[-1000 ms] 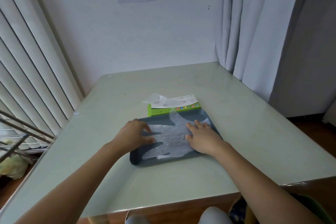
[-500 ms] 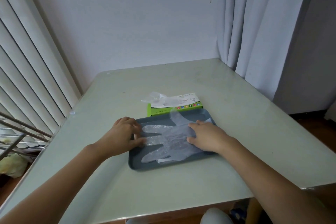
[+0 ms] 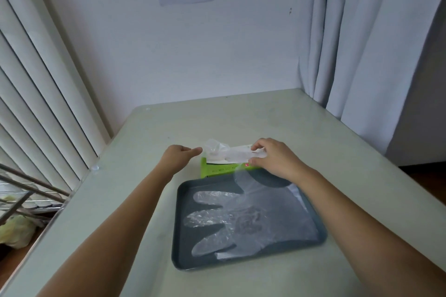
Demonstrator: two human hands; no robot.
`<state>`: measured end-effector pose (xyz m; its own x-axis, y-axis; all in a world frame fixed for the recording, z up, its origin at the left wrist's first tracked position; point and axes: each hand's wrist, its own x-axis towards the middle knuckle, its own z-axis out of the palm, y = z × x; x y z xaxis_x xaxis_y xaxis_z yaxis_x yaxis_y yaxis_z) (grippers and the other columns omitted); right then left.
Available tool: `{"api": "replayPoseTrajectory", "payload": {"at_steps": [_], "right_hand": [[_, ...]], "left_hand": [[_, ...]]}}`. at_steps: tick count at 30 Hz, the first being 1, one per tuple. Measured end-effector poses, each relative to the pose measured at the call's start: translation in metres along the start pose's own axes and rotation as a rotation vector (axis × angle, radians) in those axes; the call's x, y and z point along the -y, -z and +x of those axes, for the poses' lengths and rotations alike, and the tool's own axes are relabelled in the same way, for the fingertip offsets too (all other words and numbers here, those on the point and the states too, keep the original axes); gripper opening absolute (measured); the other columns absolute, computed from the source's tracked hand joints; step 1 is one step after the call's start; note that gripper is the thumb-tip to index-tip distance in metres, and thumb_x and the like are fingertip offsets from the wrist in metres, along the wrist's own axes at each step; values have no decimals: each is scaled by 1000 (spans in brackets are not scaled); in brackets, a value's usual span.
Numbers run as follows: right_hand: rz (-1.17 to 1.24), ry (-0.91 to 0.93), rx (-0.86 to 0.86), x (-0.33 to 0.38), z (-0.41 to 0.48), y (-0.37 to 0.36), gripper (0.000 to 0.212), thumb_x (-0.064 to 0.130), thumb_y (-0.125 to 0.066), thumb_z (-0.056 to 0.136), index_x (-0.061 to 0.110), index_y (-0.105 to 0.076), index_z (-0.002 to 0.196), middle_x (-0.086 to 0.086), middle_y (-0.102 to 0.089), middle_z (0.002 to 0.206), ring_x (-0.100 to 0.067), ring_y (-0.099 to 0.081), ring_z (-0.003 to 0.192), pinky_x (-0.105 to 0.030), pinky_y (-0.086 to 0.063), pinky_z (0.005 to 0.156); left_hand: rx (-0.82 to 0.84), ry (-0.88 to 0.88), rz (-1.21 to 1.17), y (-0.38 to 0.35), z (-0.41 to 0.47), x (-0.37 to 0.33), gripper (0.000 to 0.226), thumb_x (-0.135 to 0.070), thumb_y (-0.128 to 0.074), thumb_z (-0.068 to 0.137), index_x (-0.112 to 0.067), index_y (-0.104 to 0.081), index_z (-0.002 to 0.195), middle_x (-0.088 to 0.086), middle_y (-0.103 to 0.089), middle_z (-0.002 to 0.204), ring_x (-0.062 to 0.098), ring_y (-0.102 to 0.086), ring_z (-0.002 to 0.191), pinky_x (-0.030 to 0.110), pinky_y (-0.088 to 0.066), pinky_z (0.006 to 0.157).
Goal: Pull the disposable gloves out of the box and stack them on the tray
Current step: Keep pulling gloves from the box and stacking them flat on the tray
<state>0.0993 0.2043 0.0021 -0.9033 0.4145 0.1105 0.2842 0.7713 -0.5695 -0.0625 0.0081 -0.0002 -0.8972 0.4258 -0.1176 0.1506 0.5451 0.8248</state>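
Note:
A green and white glove box (image 3: 218, 168) lies flat on the table just beyond the dark grey tray (image 3: 179, 243). Clear plastic gloves (image 3: 241, 222) lie spread flat in the tray, fingers pointing left. A crumpled clear glove (image 3: 216, 149) sticks up out of the box's top. My left hand (image 3: 179, 155) is at the box's left end, thumb and fingers almost touching that glove. My right hand (image 3: 271, 158) rests on the box's right end, its fingers pressing on the top.
The pale green table (image 3: 241, 118) stands in a corner against a white wall. Vertical blinds (image 3: 41, 94) run along its left edge and a white curtain (image 3: 350, 43) hangs at the back right. A metal rack (image 3: 26, 198) stands below the left edge.
Both hands have left the gloves in the tray and moved forward to the box. The camera has come closer and lower over the table.

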Motion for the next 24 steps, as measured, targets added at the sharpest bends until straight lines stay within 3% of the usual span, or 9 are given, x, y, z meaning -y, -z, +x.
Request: {"api": "replayPoseTrajectory", "payload": {"at_steps": [2, 4, 6, 10, 15, 17, 19, 22, 24], "right_hand": [[1, 1, -1, -3, 9, -8, 46, 32, -72, 82, 16, -56, 123, -4, -54, 126, -19, -51, 114, -22, -33, 82], [2, 17, -3, -5, 18, -16, 53, 32, -73, 81, 17, -54, 128, -4, -52, 129, -20, -50, 116, -21, -33, 85], [21, 57, -12, -3, 25, -20, 55, 33, -75, 80, 20, -54, 129, -3, -50, 130, -19, -49, 118, -22, -34, 91], [92, 150, 22, 7, 40, -29, 47, 36, -79, 75, 21, -63, 117, -1, -51, 124, -15, -48, 115, -23, -34, 96], [204, 155, -143, 12, 54, -40, 10, 21, -68, 86, 13, -70, 91, -3, -63, 98, -18, -58, 94, -19, -33, 73], [370, 47, -217, 12, 57, -39, 15, 22, -64, 89, 10, -68, 80, -6, -66, 81, -20, -56, 77, -23, -36, 66], [567, -59, -310, 11, 60, -36, 25, 24, -64, 86, 4, -66, 71, -13, -64, 71, -21, -55, 70, -29, -40, 67], [796, -142, -423, 14, 56, -24, 27, 16, -60, 85, 9, -65, 59, -3, -67, 67, -19, -65, 77, -37, -51, 81], [886, -126, -460, 19, 48, -12, 27, 11, -57, 87, 8, -65, 61, -1, -68, 71, -14, -65, 78, -31, -51, 84]], "left_hand": [[13, 15, -33, -8, 6, -3, 44, -36, -68, 88, -2, -66, 116, 9, -62, 116, 25, -54, 109, 27, -38, 83], [1, 0, -38, -14, 10, -6, 26, -31, -69, 88, -6, -67, 94, 3, -57, 89, 20, -51, 88, 24, -39, 66], [-17, -22, -84, -19, 13, -10, 21, -25, -68, 89, -5, -64, 83, 0, -57, 78, 14, -51, 73, 20, -38, 61], [27, -50, -331, -25, 12, -23, 18, -18, -62, 92, -5, -66, 81, 5, -68, 81, 11, -61, 72, 25, -45, 76], [148, -35, -571, -32, 10, -33, 35, -26, -39, 103, -8, -65, 88, 9, -74, 85, 22, -68, 89, 30, -48, 91], [154, -77, -386, -38, 9, -28, 38, -32, -35, 104, -10, -65, 102, 8, -72, 102, 20, -64, 100, 30, -42, 96], [162, -146, -138, -45, 4, -17, 34, -33, -44, 101, -11, -58, 122, 5, -61, 126, 17, -57, 114, 26, -37, 97], [170, -275, 148, -53, 2, 0, 58, -26, -64, 91, -12, -43, 143, 4, -51, 140, 17, -48, 128, 21, -32, 103], [157, -307, 201, -54, 4, 3, 60, -25, -67, 89, -13, -44, 143, 2, -51, 142, 18, -47, 129, 22, -31, 105]]}}
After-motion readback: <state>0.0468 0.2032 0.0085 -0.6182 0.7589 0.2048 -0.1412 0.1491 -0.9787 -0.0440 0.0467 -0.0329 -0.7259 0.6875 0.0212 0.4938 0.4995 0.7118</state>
